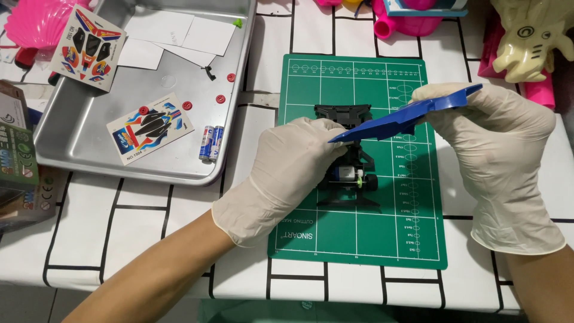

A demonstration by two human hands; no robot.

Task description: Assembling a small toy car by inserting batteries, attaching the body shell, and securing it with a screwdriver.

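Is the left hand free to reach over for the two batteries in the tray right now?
Probably not at once: the left hand grips the black chassis and the blue body shell. The path left to the batteries in the metal tray looks unobstructed.

metal tray (72, 128) – sticker sheets (150, 128) | two batteries (211, 142) | red wheels (220, 98)

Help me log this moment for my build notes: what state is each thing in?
left hand: gloved, resting on the black toy car chassis
right hand: gloved, holding the blue car body shell
black toy car chassis: uncovered, motor showing, on the green cutting mat
metal tray: holds sticker sheets, two batteries
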